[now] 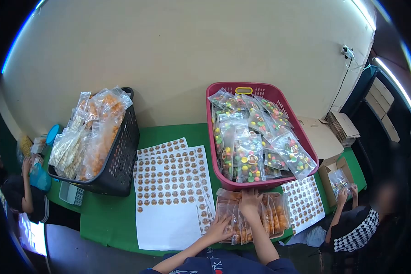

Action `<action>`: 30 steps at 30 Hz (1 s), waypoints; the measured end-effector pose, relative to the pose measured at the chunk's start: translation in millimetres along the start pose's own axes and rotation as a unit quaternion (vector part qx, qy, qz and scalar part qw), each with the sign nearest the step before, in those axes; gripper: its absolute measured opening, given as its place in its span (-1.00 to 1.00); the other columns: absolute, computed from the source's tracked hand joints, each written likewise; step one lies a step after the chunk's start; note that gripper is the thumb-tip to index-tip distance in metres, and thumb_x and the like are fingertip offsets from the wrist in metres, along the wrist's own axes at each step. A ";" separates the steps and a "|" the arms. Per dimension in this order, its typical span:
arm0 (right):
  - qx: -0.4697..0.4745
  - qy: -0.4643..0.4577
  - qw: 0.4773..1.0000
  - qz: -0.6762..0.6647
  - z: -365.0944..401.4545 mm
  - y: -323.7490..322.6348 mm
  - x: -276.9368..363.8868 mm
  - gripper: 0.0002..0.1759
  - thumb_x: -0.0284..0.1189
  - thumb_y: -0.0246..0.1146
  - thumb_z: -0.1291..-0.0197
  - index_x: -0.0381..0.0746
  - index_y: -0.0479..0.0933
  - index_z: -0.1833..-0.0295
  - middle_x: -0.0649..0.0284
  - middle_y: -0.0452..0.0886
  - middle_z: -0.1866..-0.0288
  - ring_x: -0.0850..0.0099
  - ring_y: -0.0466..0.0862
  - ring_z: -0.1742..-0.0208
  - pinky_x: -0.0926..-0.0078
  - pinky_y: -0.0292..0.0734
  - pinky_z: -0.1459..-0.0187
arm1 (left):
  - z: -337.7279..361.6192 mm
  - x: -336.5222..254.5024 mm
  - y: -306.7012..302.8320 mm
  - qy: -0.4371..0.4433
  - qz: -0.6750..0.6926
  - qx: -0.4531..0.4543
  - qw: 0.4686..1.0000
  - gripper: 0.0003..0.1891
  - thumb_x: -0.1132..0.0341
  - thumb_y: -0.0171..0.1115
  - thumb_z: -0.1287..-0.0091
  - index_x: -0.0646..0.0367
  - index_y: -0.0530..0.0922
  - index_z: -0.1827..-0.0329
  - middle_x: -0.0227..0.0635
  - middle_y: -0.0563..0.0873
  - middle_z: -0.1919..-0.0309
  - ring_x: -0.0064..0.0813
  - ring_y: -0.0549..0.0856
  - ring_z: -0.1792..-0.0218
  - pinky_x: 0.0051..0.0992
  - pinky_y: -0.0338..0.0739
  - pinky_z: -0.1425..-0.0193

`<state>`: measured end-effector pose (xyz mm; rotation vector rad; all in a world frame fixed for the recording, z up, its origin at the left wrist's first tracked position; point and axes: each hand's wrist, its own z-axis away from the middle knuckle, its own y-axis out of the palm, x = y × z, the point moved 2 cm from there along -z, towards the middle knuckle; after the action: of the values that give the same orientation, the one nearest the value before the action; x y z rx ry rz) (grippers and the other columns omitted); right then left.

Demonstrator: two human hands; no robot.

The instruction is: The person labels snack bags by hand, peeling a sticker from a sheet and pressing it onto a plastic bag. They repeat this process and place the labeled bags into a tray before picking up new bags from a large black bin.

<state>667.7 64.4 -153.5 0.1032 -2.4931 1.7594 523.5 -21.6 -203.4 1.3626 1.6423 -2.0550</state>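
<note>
A shallow tray (278, 236) at the table's front edge holds a row of clear packets of orange snacks (271, 217), standing close together. My left hand (219, 229) rests at the tray's left side, fingers stretched over the nearest packets. Further back, my right hand (250, 202) reaches across the packets to the tray's far edge, its fingers apart and the tips partly hidden. Just behind it stands a maroon basket (242, 185) heaped with clear packets of colourful candies (249, 157). Left of the tray lie sheets of round brown stickers (166, 182).
A black basket (123, 155) on the left is piled with packets of white and orange snacks (93, 132). Another sticker sheet (304, 201) lies right of the tray. A person (356, 223) at right handles a packet at a cardboard box (335, 176); another person (25, 196) is at far left.
</note>
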 end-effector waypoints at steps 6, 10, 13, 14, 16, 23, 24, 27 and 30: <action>-0.015 0.008 0.995 -0.103 4.0 -8.3 -10.4 -0.62 -0.47 0.19 0.15 -0.11 0.42 0.09 0.14 0.43 0.10 0.17 0.36 -0.02 -0.02 0.06 -0.09 | 0.0 -4.4 -4.8 -0.001 0.007 -0.006 1.000 -0.24 -0.08 0.17 -0.08 0.26 0.20 -0.23 -0.04 0.19 -0.26 0.16 -0.13 -0.32 -0.10 -0.02 -0.34; -0.012 -0.009 0.992 -0.123 8.0 -33.4 -17.6 -0.69 -0.49 0.17 0.11 -0.12 0.46 0.14 0.21 0.47 0.09 0.20 0.37 -0.03 -0.01 0.00 -0.12 | 0.4 -1.5 -2.7 -0.004 0.019 -0.009 1.000 -0.25 -0.08 0.16 -0.08 0.25 0.22 -0.22 -0.05 0.18 -0.27 0.12 -0.14 -0.33 -0.11 -0.02 -0.34; 0.019 -0.011 0.993 -0.119 8.7 -33.4 -20.4 -0.75 -0.50 0.16 0.10 -0.11 0.50 0.20 0.25 0.49 0.12 0.23 0.38 -0.05 -0.07 -0.04 -0.14 | 0.5 -3.2 -4.7 -0.005 0.022 -0.005 1.000 -0.26 -0.08 0.16 -0.08 0.25 0.24 -0.22 -0.06 0.17 -0.28 0.11 -0.15 -0.34 -0.12 -0.03 -0.34; 0.022 -0.011 0.993 -0.116 8.6 -31.0 -20.3 -0.76 -0.50 0.16 0.09 -0.11 0.52 0.22 0.27 0.50 0.13 0.24 0.38 -0.06 -0.10 -0.05 -0.15 | 0.0 -3.1 -5.5 -0.004 0.023 -0.007 1.000 -0.26 -0.08 0.15 -0.08 0.25 0.24 -0.21 -0.06 0.16 -0.28 0.11 -0.15 -0.34 -0.12 -0.04 -0.35; 0.057 0.000 0.995 -0.082 8.4 -19.5 -19.4 -0.77 -0.49 0.17 0.10 -0.09 0.53 0.23 0.28 0.50 0.12 0.25 0.37 -0.07 -0.15 -0.09 -0.16 | 0.4 2.4 0.0 0.003 0.017 -0.017 1.000 -0.25 -0.13 0.12 -0.08 0.23 0.24 -0.22 -0.07 0.17 -0.28 0.15 -0.11 -0.32 -0.12 -0.02 -0.34; 0.043 -0.002 0.997 -0.067 12.4 4.7 -16.0 -0.77 -0.44 0.18 0.09 -0.09 0.54 0.22 0.28 0.50 0.09 0.23 0.36 -0.09 -0.18 -0.10 -0.17 | 1.8 3.2 -0.3 0.006 0.016 -0.024 1.000 -0.24 -0.17 0.09 -0.09 0.21 0.23 -0.23 -0.10 0.18 -0.28 0.12 -0.12 -0.33 -0.11 -0.01 -0.33; 0.026 -0.002 0.995 -0.093 11.9 -2.5 -13.5 -0.78 -0.43 0.18 0.07 -0.10 0.54 0.22 0.29 0.51 0.09 0.24 0.37 -0.08 -0.14 -0.08 -0.16 | 1.3 2.5 -1.1 0.004 0.006 -0.012 1.000 -0.22 -0.17 0.09 -0.10 0.23 0.19 -0.25 -0.07 0.15 -0.29 0.12 -0.12 -0.34 -0.12 -0.02 -0.34; 0.012 -0.011 0.988 -0.157 14.8 -33.3 -2.1 -0.79 -0.42 0.16 0.03 -0.14 0.54 0.21 0.28 0.51 0.08 0.28 0.40 -0.07 -0.05 -0.04 -0.17 | 1.7 1.1 -1.7 -0.006 -0.001 -0.015 1.000 -0.15 -0.17 0.08 -0.11 0.27 0.06 -0.30 0.01 0.06 -0.31 0.10 -0.13 -0.34 -0.14 -0.03 -0.34; 0.057 -0.029 0.984 -0.166 24.9 -32.0 -2.9 -0.78 -0.41 0.15 0.00 -0.16 0.53 0.18 0.24 0.52 0.07 0.30 0.41 -0.06 0.02 -0.03 -0.18 | 3.1 -1.2 1.2 -0.018 0.022 -0.055 0.998 -0.09 -0.18 0.05 -0.13 0.30 -0.08 -0.33 0.04 -0.02 -0.33 0.08 -0.12 -0.34 -0.16 -0.01 -0.34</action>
<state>673.1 30.2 -132.1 0.5511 -2.2468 1.7733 523.2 -25.1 -203.4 1.3072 1.6686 -1.9226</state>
